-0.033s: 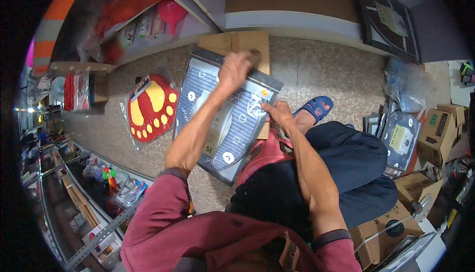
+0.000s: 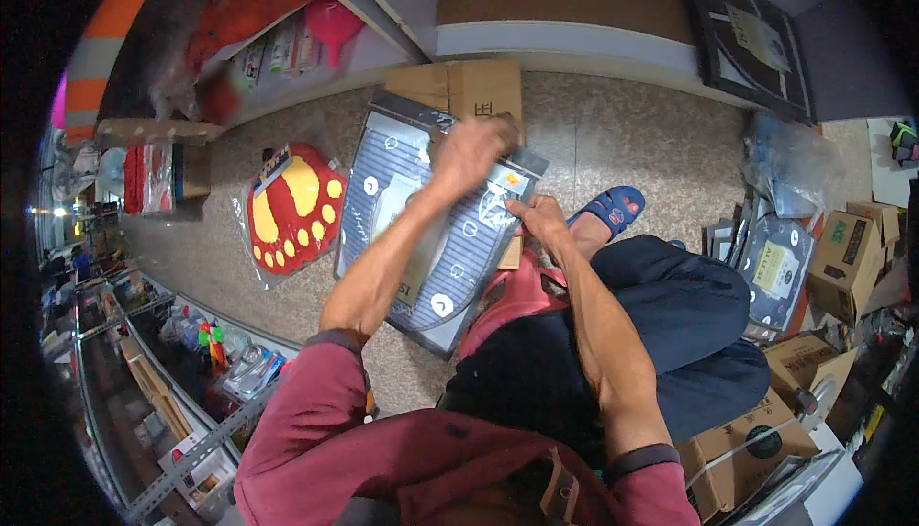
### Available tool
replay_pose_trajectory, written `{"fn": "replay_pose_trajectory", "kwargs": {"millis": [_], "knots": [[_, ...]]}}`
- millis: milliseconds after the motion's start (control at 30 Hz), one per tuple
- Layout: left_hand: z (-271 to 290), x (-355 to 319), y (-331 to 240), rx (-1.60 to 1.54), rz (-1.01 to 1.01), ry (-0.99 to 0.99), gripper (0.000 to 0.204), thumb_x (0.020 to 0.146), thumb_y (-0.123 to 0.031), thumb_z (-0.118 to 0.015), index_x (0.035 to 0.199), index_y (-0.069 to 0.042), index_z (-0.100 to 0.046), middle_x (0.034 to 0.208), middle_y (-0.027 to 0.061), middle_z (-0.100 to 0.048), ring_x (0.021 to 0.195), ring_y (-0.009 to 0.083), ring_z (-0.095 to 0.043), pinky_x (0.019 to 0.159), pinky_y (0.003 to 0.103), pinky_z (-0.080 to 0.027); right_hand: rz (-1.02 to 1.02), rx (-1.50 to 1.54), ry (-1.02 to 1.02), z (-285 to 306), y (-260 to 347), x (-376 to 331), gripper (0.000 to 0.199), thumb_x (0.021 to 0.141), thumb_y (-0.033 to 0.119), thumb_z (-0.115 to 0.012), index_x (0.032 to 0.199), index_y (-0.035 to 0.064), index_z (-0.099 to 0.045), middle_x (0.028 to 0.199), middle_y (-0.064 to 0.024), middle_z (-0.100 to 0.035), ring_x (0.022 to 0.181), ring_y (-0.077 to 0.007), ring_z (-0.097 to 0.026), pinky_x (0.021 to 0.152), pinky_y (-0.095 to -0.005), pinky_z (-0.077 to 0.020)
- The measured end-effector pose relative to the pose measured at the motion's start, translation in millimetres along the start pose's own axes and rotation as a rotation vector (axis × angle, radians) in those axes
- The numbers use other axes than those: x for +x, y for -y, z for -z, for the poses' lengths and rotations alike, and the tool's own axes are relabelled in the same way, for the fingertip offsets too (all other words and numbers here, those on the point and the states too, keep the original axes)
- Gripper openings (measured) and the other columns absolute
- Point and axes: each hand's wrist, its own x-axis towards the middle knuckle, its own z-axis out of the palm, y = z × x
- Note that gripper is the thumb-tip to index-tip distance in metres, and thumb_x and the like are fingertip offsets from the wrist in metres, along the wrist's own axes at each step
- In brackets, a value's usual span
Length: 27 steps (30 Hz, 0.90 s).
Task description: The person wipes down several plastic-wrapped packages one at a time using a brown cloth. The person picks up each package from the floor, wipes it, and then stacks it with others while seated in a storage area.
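Observation:
A grey-blue striped mat (image 2: 440,263) in a clear plastic sleeve with a dark top edge lies slanted in front of me, partly over a flat brown cardboard box (image 2: 483,86). My right hand (image 2: 539,217) grips the sleeve's right edge, thumb on top and fingers curled. Over the sleeve's upper part is my left hand (image 2: 467,155), its fingers smeared by motion. A dark brownish blur shows at its fingertips; whether it holds something I cannot make out. To the left lies a red and yellow foot-shaped mat (image 2: 295,208), in clear plastic, on the floor.
My foot in a blue sandal (image 2: 613,212) and a pink stool (image 2: 503,308) are close to the right hand. More packaged mats (image 2: 773,272) and cardboard boxes (image 2: 751,449) stand at the right. A metal shelf (image 2: 191,464) with small goods runs along the lower left.
My left hand has moved right and slightly down across the sleeve's top, uncovering more of the cardboard box. My right hand and the mat stay in place.

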Motion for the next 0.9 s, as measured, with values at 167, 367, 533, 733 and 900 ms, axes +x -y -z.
{"fn": "replay_pose_trajectory", "kwargs": {"millis": [167,367,533,733,900], "knots": [[-35.8,-42.4,-78.3,0.208,-0.08,0.154,0.051,0.113,-0.024,-0.076,0.163,-0.027,-0.078,0.146,0.02,-0.072,0.13,0.0441,-0.067,0.107,0.06,-0.055,0.045,-0.083,-0.061,9.8,-8.0,4.3,0.034,0.106,0.028,-0.095,0.103,-0.0043,-0.084,0.092,-0.0141,-0.085,0.072,-0.0225,-0.081,0.066,-0.0413,-0.0652],[-4.2,-33.2,28.7,0.44,-0.005,0.0,0.051,0.103,-0.013,-0.074,0.152,-0.024,-0.077,0.133,0.0179,-0.07,0.126,0.043,-0.069,0.102,0.06,-0.055,-0.036,0.099,-0.038,-7.7,3.2,-12.0,0.025,0.113,0.024,-0.091,0.11,0.0002,-0.084,0.091,-0.0097,-0.083,0.065,-0.0178,-0.072,0.058,-0.0389,-0.0586],[89.5,-55.1,169.5,0.634,0.33,-0.129,0.042,0.108,-0.009,-0.072,0.15,-0.013,-0.076,0.136,0.0247,-0.075,0.128,0.0506,-0.072,0.106,0.062,-0.061,-0.071,0.095,-0.006,-15.6,26.5,-23.4,0.023,0.115,0.023,-0.091,0.112,0.0018,-0.084,0.094,-0.0053,-0.082,0.066,-0.0157,-0.07,0.052,-0.0355,-0.0578],[59.8,-44.3,81.5,0.127,0.285,-0.119,0.037,0.118,-0.019,-0.069,0.153,-0.009,-0.075,0.136,0.0286,-0.076,0.127,0.052,-0.076,0.106,0.059,-0.064,-0.082,-0.016,-0.105,2.7,16.0,-16.5,0.036,0.106,0.026,-0.091,0.127,-0.0034,-0.09,0.115,-0.0164,-0.089,0.086,-0.0244,-0.086,0.063,-0.0422,-0.0737],[-1.8,-107.5,-83.0,0.165,0.16,0.228,0.043,0.119,-0.033,-0.074,0.16,-0.02,-0.071,0.134,0.0194,-0.068,0.119,0.0461,-0.079,0.087,0.06,-0.069,-0.063,0.096,-0.101,1.5,4.6,-2.5,0.034,0.106,0.022,-0.09,0.126,-0.0061,-0.087,0.109,-0.016,-0.087,0.089,-0.0262,-0.087,0.064,-0.0446,-0.0762]]}}
